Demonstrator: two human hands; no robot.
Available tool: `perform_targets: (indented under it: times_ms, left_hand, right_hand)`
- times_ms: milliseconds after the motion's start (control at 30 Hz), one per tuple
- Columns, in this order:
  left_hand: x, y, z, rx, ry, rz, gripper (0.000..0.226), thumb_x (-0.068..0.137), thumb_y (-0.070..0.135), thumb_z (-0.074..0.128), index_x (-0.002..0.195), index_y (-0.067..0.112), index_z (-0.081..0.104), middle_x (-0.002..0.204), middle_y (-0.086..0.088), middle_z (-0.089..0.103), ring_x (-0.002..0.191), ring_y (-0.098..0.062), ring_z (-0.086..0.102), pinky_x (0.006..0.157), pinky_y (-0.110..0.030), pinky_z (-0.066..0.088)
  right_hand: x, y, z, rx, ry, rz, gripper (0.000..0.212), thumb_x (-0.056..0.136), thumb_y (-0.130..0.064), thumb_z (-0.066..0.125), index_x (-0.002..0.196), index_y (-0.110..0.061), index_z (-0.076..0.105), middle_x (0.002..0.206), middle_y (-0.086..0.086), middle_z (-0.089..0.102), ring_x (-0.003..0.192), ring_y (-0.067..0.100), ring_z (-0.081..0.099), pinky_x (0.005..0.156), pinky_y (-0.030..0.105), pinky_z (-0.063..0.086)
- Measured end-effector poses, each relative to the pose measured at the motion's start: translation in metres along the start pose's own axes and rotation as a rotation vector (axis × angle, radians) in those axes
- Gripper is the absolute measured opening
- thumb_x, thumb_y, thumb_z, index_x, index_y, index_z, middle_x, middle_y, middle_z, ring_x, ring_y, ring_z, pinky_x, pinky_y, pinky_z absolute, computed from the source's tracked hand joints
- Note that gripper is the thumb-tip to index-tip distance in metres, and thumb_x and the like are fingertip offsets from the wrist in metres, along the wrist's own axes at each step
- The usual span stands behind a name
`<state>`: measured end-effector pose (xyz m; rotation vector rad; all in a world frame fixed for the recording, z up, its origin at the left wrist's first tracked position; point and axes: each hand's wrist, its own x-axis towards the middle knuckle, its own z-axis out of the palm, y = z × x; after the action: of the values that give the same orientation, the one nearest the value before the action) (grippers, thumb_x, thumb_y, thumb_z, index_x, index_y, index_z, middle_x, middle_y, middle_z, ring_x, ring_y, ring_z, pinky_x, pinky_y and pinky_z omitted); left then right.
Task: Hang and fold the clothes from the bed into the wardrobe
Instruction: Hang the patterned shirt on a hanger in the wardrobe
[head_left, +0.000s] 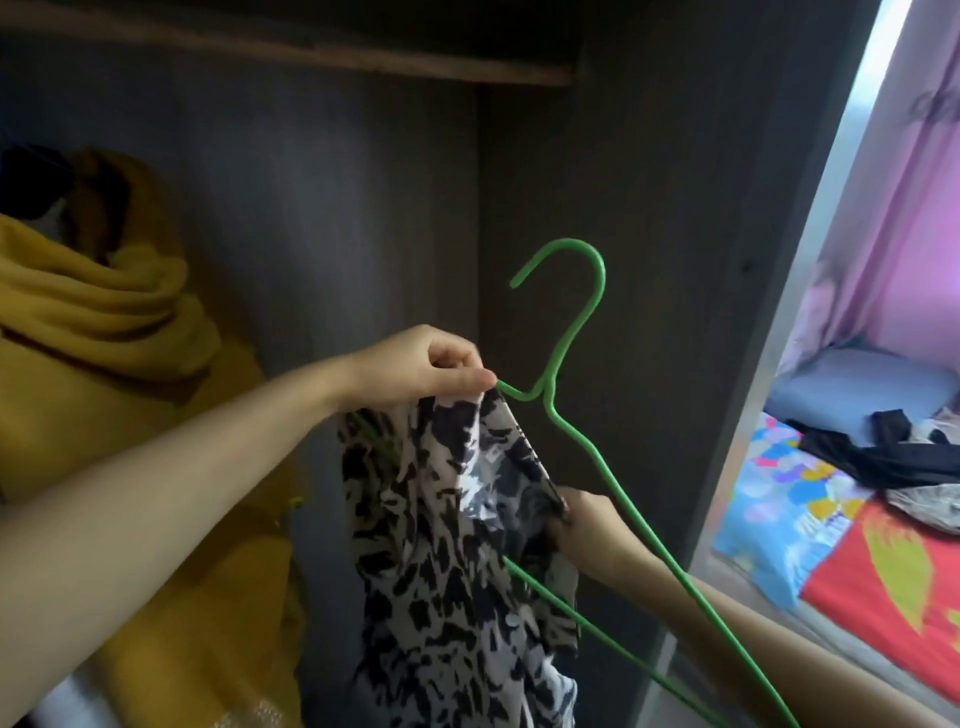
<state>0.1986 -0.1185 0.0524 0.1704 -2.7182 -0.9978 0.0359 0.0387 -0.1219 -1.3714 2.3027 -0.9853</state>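
Left hand (426, 366) pinches the patterned garment (447, 545) onto the green hanger (571, 332) — right hand (582, 525), below the hanger's neck, grips the same fabric.

A pink curtain (883, 171) hangs above what looks like a grey pillow (862, 384).

2 bare forearms, no sleeves showing to the frame edge; left hand (421, 366) and right hand (584, 525) without rings, watch or bracelet, before the wardrobe (623, 182).
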Motion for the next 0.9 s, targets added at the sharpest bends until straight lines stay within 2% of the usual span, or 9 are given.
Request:
perform_targets:
  times_ms: [67,100,267,467,567,733,767,833,900]
  left_hand:
    - [-0.008,-0.014,-0.003,-0.017,0.078,-0.039,0.033,0.081,0.049,0.068,0.073,0.016,0.066,0.068,0.001,0.057,0.06,-0.001,0.05,0.06,-0.01,0.04]
    - [-0.012,-0.023,-0.006,-0.018,0.13,-0.059,0.035,0.081,0.049,0.069,0.071,0.016,0.066,0.066,0.003,0.056,0.059,0.0,0.048,0.059,-0.011,0.039]
    - [-0.023,-0.062,-0.008,0.125,0.259,-0.186,0.025,0.086,0.033,0.064,0.064,0.022,0.065,0.051,0.014,0.056,0.051,0.002,0.048,0.052,-0.014,0.033]
    - [-0.014,-0.084,-0.003,0.351,0.387,-0.141,0.021,0.092,0.031,0.059,0.088,0.015,0.071,0.077,-0.001,0.069,0.069,-0.009,0.062,0.064,-0.025,0.044]
    - [-0.01,-0.088,0.006,0.428,0.441,-0.106,0.022,0.093,0.03,0.058,0.088,0.012,0.07,0.077,-0.002,0.068,0.068,-0.011,0.06,0.061,-0.021,0.04]
    - [-0.002,-0.096,0.022,0.47,0.493,-0.148,0.028,0.095,0.033,0.055,0.09,0.008,0.068,0.078,-0.008,0.068,0.072,-0.019,0.063,0.066,-0.035,0.048]
    - [-0.003,-0.097,0.024,0.504,0.502,-0.162,0.029,0.095,0.035,0.054,0.091,0.01,0.067,0.077,-0.007,0.068,0.071,-0.021,0.063,0.065,-0.036,0.049]
    - [-0.006,-0.096,0.026,0.644,0.521,-0.175,0.028,0.096,0.038,0.051,0.092,0.014,0.064,0.075,-0.006,0.066,0.071,-0.025,0.064,0.06,-0.036,0.05]
    - [-0.011,-0.09,0.03,0.806,0.539,-0.146,0.024,0.095,0.038,0.053,0.091,0.016,0.061,0.071,-0.005,0.065,0.067,-0.028,0.064,0.052,-0.032,0.046]
  right_hand:
    - [0.006,0.026,-0.014,-0.044,0.035,0.136,0.019,0.083,-0.014,0.05,0.064,-0.014,0.054,0.06,-0.004,0.057,0.063,0.014,0.056,0.064,0.035,0.055]
    - [0.006,0.038,-0.024,-0.084,0.029,0.197,0.025,0.085,-0.012,0.051,0.061,-0.017,0.05,0.058,-0.005,0.054,0.065,0.016,0.055,0.065,0.036,0.053]
    - [0.014,0.062,-0.063,-0.123,0.122,0.215,0.033,0.082,0.002,0.054,0.061,-0.023,0.048,0.065,0.0,0.056,0.074,0.014,0.057,0.057,0.026,0.042]
    - [0.021,0.074,-0.068,-0.066,0.209,0.23,0.022,0.086,0.001,0.05,0.102,-0.011,0.058,0.085,0.008,0.056,0.074,0.025,0.058,0.072,0.047,0.055]
    - [0.022,0.077,-0.065,-0.304,0.131,0.226,0.022,0.09,-0.006,0.046,0.103,-0.006,0.064,0.09,0.011,0.06,0.09,0.034,0.065,0.076,0.04,0.054]
    - [0.026,0.076,-0.06,-0.407,0.092,0.278,0.036,0.089,0.0,0.043,0.12,-0.008,0.06,0.119,0.017,0.064,0.107,0.033,0.062,0.083,0.033,0.052]
    - [0.026,0.075,-0.059,-0.403,0.066,0.305,0.035,0.089,0.0,0.045,0.121,-0.007,0.059,0.117,0.018,0.064,0.104,0.032,0.064,0.078,0.031,0.055]
    - [0.025,0.072,-0.056,-0.371,-0.018,0.37,0.025,0.091,-0.002,0.05,0.114,-0.005,0.059,0.101,0.017,0.068,0.086,0.027,0.07,0.049,0.02,0.052]
    - [0.025,0.064,-0.054,-0.348,-0.044,0.378,0.011,0.093,-0.007,0.048,0.088,-0.007,0.058,0.075,0.009,0.065,0.056,0.015,0.066,0.036,0.019,0.044]
